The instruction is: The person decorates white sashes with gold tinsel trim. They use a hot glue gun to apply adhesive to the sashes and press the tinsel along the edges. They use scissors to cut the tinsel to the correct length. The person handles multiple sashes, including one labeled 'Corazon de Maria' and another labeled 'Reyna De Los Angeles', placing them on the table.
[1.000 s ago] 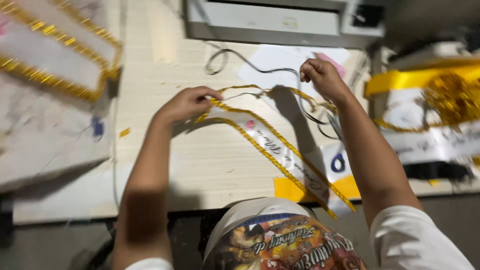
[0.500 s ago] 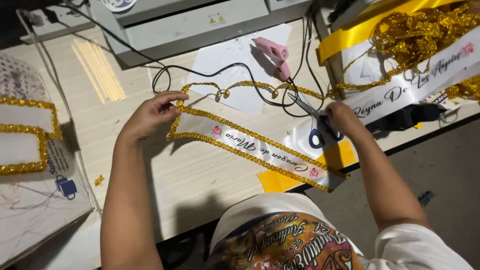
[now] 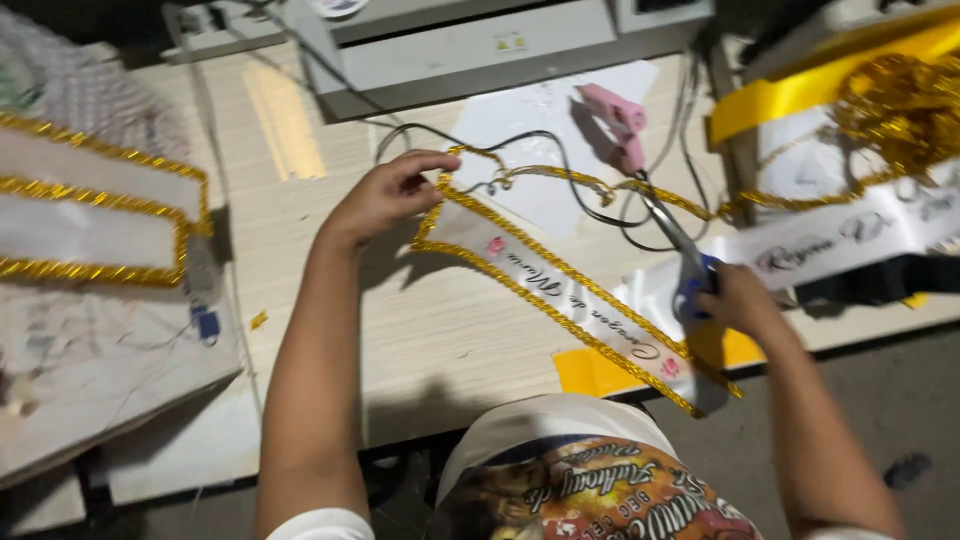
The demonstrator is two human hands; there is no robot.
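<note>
Pale wooden worktable (image 3: 330,300) carries a white sash (image 3: 560,290) edged in gold trim, stretched between both hands. Left hand (image 3: 385,195) pinches its upper end, keeping it taut; right hand (image 3: 735,300) grips blue-handled scissors (image 3: 680,250), blades aimed at the loose trim (image 3: 560,178) beyond. 1 pink glue gun (image 3: 618,120) lies further off.

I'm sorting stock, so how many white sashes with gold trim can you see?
3: one sash under the hands, one at far left, one at right; others may be hidden.

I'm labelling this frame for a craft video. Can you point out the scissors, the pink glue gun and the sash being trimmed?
scissors (image 3: 668,232): head view, on the metal blades.
pink glue gun (image 3: 618,115): head view, on its body.
sash (image 3: 560,290): head view, on the white band between the gold edges.
</note>
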